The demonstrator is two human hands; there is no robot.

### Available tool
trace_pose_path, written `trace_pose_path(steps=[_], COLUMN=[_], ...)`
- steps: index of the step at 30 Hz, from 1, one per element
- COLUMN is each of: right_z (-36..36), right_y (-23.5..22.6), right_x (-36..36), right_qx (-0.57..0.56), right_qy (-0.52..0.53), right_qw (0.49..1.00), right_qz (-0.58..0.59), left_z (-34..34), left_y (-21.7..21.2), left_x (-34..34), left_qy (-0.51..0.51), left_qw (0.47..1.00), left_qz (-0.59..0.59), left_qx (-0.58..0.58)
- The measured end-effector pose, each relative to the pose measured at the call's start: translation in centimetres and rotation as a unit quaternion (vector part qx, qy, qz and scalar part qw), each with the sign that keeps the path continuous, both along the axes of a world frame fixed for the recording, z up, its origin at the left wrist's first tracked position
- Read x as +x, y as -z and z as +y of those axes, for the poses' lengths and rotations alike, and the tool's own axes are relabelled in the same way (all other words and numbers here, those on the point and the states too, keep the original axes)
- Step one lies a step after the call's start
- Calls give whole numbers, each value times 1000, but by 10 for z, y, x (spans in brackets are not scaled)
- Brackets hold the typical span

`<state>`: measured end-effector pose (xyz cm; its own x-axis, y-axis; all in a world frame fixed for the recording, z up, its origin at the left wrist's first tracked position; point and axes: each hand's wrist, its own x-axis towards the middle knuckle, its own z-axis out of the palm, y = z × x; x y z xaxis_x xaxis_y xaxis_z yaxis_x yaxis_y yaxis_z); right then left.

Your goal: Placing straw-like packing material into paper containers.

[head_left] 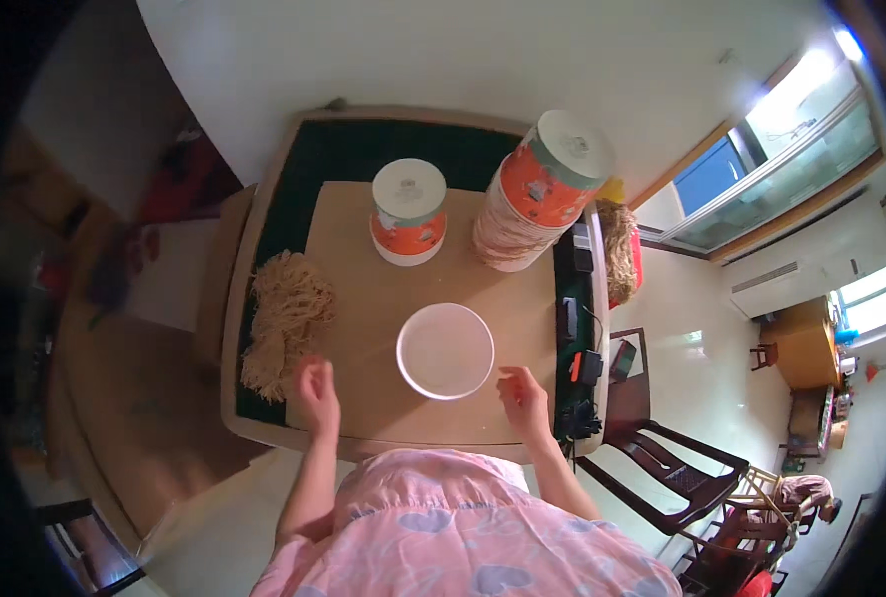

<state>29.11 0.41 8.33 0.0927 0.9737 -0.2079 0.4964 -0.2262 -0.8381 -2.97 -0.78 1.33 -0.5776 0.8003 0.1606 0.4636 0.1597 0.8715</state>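
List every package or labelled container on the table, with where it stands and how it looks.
Short tub: far side of the table, centre-left; round, white lid, orange and white label band.
Tall stack of tubs: far right, leaning; white lid, orange label on top, pale ribbed rims below.
Empty bowl: near edge, between the left hand and right hand; round, clear white, no label.
Small dark devices: right edge; no lit screen visible.

Straw bundle (286,320) (left), tubs (409,211)
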Motion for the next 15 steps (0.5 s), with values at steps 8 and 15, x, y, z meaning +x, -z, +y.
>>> trace_pose_path(steps=[8,15], right_z=[-32,-16], right_y=[-6,-22], right_x=[-85,-80], right_qx=[-283,-247], right_qy=[-211,-6], right_qw=[875,798], right_qz=[331,550], left_z=[-59,-77], left_y=[-103,-76], left_x=[81,60], left_qy=[355,434], left_qw=[924,861], left_qz=[90,6], left_qx=[-113,-264])
